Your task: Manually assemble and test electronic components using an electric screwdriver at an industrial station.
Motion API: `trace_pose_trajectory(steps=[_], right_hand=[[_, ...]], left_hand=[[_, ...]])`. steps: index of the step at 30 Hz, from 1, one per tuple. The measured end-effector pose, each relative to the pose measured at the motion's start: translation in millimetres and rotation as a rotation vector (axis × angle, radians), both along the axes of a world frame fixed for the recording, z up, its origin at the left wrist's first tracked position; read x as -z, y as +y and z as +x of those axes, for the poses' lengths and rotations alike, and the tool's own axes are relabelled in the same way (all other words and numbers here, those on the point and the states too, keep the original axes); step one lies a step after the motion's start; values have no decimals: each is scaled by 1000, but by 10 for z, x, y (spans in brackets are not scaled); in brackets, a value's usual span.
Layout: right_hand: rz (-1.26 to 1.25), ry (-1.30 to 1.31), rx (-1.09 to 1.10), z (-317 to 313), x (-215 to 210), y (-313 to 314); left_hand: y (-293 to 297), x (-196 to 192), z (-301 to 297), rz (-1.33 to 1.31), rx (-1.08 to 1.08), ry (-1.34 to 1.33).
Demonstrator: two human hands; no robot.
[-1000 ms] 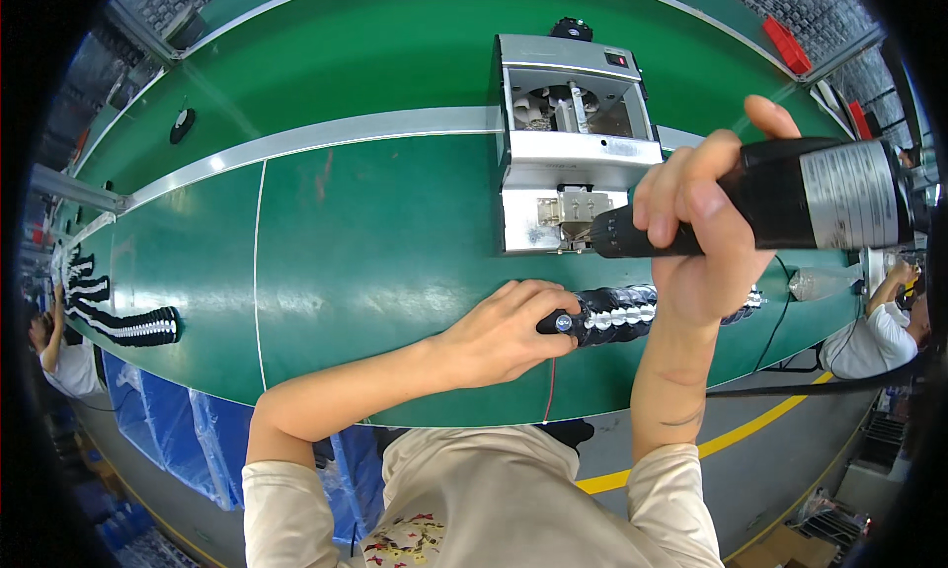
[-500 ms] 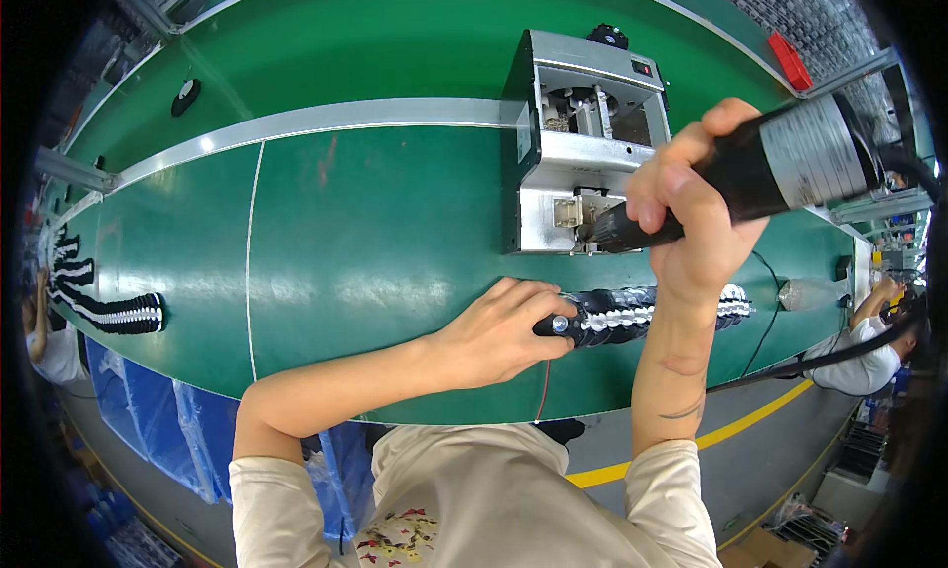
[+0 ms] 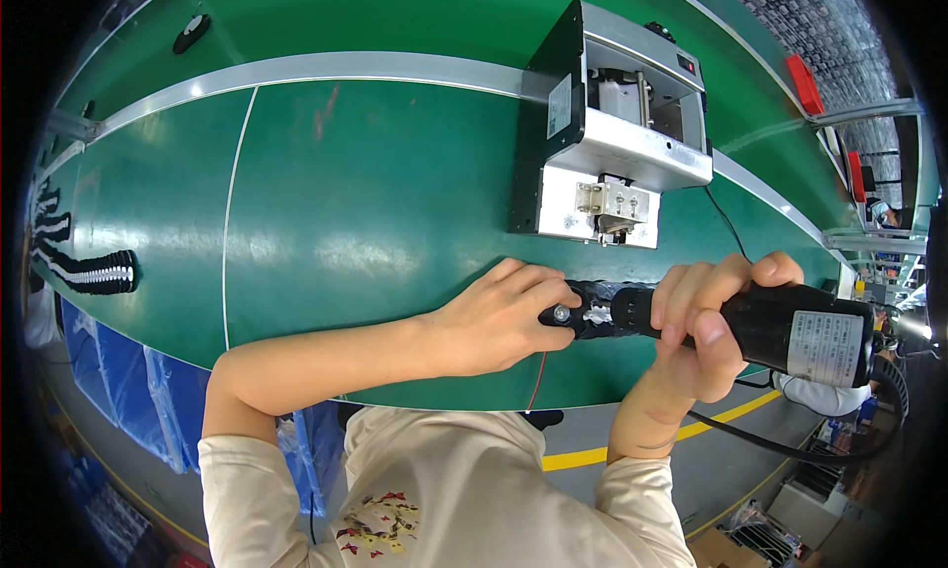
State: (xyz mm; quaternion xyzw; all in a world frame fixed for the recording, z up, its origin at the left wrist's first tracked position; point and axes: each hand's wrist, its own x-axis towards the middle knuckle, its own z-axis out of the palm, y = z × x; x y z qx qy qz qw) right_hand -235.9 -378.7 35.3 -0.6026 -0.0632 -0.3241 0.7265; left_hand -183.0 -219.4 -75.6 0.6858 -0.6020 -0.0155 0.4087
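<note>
My right hand [image 3: 699,316] is wrapped round a black electric screwdriver [image 3: 770,323] with a white label and a cable at its back end. The screwdriver lies nearly level, its nose pointing left over a row of stacked black parts with white middles [image 3: 597,316]. Closed on the left end of that row is my left hand [image 3: 506,316], its fingertips against a black part [image 3: 561,314] that shows a round silvery spot. The nose and my right hand cover much of the row. Whether the driver's tip touches a part, I cannot tell.
Behind my hands stands a silver and black screw feeder [image 3: 617,148] on the green bench [image 3: 385,183]. More striped black and white stacks [image 3: 94,272] lie at the far left. A red bin [image 3: 805,84] sits back right. The screwdriver's cable [image 3: 839,457] loops down at right.
My right hand has brought the screwdriver from the feeder's front down to the row, turning it nearly level. My left hand keeps its hold on the row's end. The view has shifted slightly.
</note>
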Motion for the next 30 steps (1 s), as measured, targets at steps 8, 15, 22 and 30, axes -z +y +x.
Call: trace_pose_trajectory(steps=[8, 15, 22, 30], right_hand=[[0, 35, -38, -6, 123, -33], [-86, 45, -131, -77, 191, -30], [-104, 61, -184, -122, 191, -20], [-17, -92, -126, -26, -29, -88]], left_hand=[[1, -29, 12, 17, 6, 12], [-6, -34, -3, -6, -9, 50], [-7, -54, -8, -13, -7, 50], [-62, -13, -67, -18, -76, -35]])
